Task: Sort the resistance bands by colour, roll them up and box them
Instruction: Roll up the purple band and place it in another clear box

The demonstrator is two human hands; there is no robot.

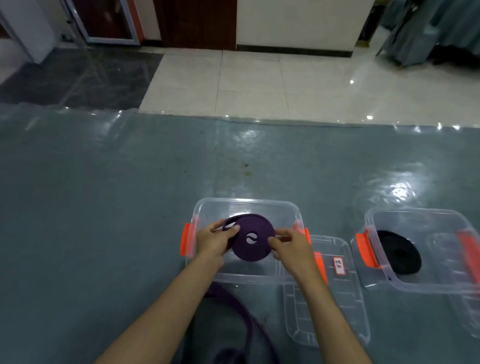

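Observation:
A rolled purple resistance band [252,246] hangs over a clear plastic box with orange latches [245,206]. My left hand [214,241] grips the roll's left edge, where a loose end loops out. My right hand [288,249] pinches its right edge. An unrolled purple band [240,324] lies on the table between my forearms, running toward the bottom edge. To the right, a second clear box [418,218] holds a rolled black band [401,255].
A clear lid with a white label [336,291] lies right of the near box. Another lid [477,309] sits partly under the right box. The table [89,214] wears a blue-grey cloth under clear plastic. Tiled floor lies beyond its far edge.

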